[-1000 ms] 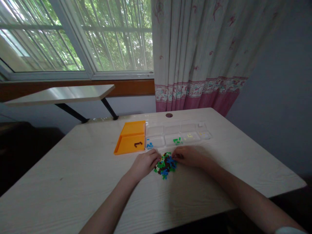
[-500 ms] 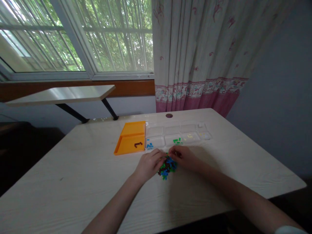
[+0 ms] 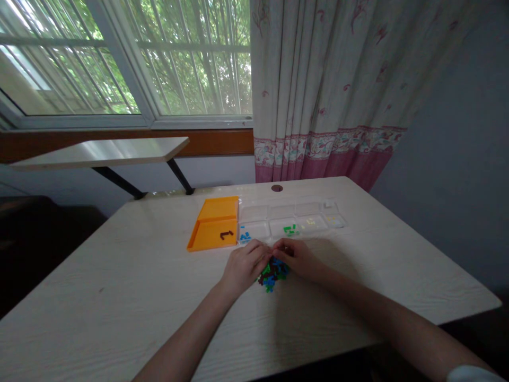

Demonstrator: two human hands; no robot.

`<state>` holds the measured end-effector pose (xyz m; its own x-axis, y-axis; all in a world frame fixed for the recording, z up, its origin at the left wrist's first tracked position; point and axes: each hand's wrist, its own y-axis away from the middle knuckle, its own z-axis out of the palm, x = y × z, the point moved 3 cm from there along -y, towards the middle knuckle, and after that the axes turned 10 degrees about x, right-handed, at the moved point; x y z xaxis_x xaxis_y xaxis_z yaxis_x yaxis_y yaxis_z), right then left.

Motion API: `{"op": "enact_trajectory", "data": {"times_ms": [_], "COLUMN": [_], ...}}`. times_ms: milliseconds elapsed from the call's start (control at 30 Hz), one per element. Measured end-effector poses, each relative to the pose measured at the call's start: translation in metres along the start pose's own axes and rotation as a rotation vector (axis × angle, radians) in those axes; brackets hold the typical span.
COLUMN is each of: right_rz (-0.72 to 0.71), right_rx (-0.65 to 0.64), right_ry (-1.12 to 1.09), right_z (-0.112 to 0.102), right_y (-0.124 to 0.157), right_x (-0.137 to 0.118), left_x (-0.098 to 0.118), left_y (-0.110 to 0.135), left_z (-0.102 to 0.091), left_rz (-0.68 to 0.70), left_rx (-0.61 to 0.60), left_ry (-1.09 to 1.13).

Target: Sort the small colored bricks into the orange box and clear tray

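A room in a home is shown: a flowered curtain (image 3: pixel 318 90) is hung beside a barred window (image 3: pixel 131 58), behind a pale wooden bench (image 3: pixel 119 276).

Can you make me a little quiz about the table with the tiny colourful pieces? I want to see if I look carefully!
1. Which colour is the piece lying in the orange tray? A green, B brown, C yellow.
2. True or false: the left hand and the right hand are both at the pile of small coloured pieces.
3. Fill the gap: in the clear tray, the near compartment right beside the orange tray holds ___ pieces.
Key: 1 is B, the brown piece. 2 is true. 3 is blue, the blue pieces.
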<state>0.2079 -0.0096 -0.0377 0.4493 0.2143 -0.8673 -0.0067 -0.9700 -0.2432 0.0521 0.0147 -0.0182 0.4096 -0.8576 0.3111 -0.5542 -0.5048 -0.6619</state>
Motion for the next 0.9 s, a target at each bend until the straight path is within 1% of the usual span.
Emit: {"op": "enact_trajectory", "data": {"times_ms": [233,400,467,533,667,800,900], "right_rz": [-0.019,-0.058,-0.111,-0.199,-0.371,-0.466,-0.510], "right_rx": [0.043,0.068,0.093,0.119,0.111,0.108,0.108], "right_ry": [0.037,0.092,0.131,0.185,0.278,0.313,0.333], "right_z": [0.000,-0.002,-0.004,-0.008,-0.011,-0.011,-0.010], "right_y": [-0.001,-0.001,-0.001,0.001,0.004,0.005,0.005], "right_x": [0.001,0.000,-0.002,-0.004,-0.008,-0.010,-0.011], "left_x": [0.000,0.000,-0.001,-0.002,-0.005,-0.005,-0.005], "left_y": [0.000,-0.001,-0.002,-0.002,-0.001,0.000,-0.001], "left_z": [0.001,0.001,0.000,0.000,0.001,0.002,0.002], "left_rz": [0.009,-0.023,-0.057,-0.092,-0.112,-0.125,-0.141], "left_rx": [0.018,0.017,0.024,0.029,0.025,0.014,0.008], "left_ry": [0.017,0.066,0.101,0.130,0.161,0.191,0.213]}}
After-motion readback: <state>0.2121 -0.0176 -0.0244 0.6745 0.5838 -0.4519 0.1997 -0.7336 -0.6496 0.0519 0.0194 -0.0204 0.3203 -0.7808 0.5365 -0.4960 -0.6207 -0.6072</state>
